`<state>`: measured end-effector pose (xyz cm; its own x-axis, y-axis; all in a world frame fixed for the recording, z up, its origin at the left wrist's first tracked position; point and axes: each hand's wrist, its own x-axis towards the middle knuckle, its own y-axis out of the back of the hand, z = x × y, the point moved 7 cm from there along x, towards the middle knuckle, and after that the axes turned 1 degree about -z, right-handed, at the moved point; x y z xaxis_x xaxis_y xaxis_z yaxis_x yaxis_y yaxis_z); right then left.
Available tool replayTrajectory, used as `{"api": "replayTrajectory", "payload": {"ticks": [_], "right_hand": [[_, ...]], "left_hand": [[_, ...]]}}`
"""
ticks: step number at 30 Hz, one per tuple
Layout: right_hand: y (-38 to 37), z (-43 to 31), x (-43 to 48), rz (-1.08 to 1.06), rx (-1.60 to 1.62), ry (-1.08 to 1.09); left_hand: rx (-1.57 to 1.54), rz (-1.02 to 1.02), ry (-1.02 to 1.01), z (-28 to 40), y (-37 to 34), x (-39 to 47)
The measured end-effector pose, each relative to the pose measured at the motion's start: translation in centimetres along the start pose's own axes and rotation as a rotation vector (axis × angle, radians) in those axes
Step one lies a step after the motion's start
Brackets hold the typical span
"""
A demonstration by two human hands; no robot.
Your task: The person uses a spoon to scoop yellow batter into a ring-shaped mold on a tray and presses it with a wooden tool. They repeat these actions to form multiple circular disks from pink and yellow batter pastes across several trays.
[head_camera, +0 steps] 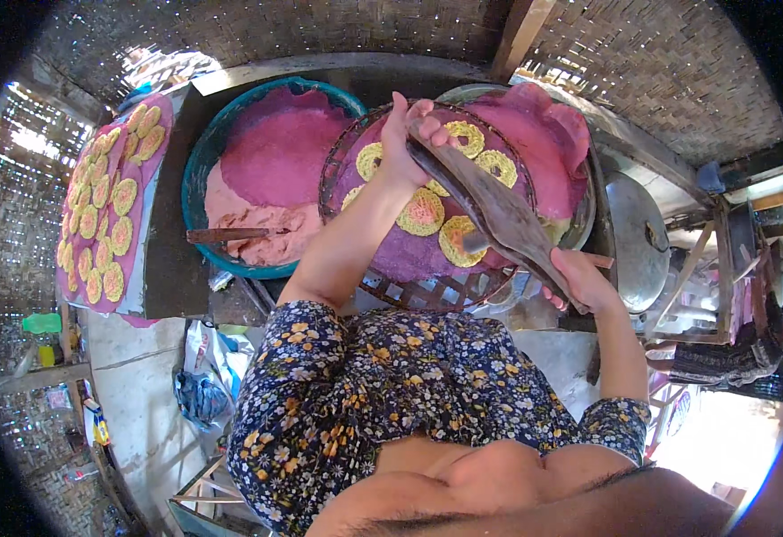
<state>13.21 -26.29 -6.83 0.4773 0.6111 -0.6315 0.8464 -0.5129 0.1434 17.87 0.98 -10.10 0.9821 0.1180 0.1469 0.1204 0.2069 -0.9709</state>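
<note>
A long dark wooden tool (489, 191), possibly a two-handled hand press, slants across the round work in front of me. My left hand (410, 137) grips its upper end, and my right hand (583, 278) its lower right end. From under it a short blunt grey end (477, 241) shows over a yellow ring (460, 254) of dough-like strands. More such rings lie on a purple sheet (405, 258) on a round rack (323, 184). One ring, to the left, has a pink strand centre (420, 211). The tool and my left forearm hide part of the sheet.
To the left, a teal basin (193, 194) holds pink paste (264, 245), a wooden stick (237, 235) and pink cloth (284, 151). Farther left, several finished-looking rings cover a purple-lined board (156, 201). A second basin (593, 208) and a metal lid (633, 241) stand right.
</note>
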Motion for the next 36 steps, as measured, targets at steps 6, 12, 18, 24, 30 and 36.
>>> {"api": "replayTrajectory", "payload": {"ticks": [6, 12, 18, 24, 30, 36], "right_hand": [[0.4, 0.5, 1.0, 0.136, -0.194, -0.01], [1.2, -1.5, -0.8, 0.083, 0.015, 0.164], [4.7, -0.4, -0.9, 0.167, 0.02, 0.112], [4.8, -0.1, 0.1, 0.241, -0.051, 0.027], [4.5, -0.3, -0.8, 0.242, -0.065, -0.023], [4.6, 0.3, 0.2, 0.327, -0.196, -0.023]], "left_hand": [[-0.093, -0.149, 0.008, 1.2, 0.1, 0.8], [0.063, -0.081, -0.001, 1.3, -7.0, 2.5], [-0.06, 0.035, 0.081, -2.7, -3.7, 6.0], [-0.053, 0.099, 0.065, -3.1, -1.0, 6.6], [-0.057, 0.075, 0.069, -3.5, -0.8, 5.4], [-0.164, -0.068, 0.106, -2.9, 0.4, 6.4]]}}
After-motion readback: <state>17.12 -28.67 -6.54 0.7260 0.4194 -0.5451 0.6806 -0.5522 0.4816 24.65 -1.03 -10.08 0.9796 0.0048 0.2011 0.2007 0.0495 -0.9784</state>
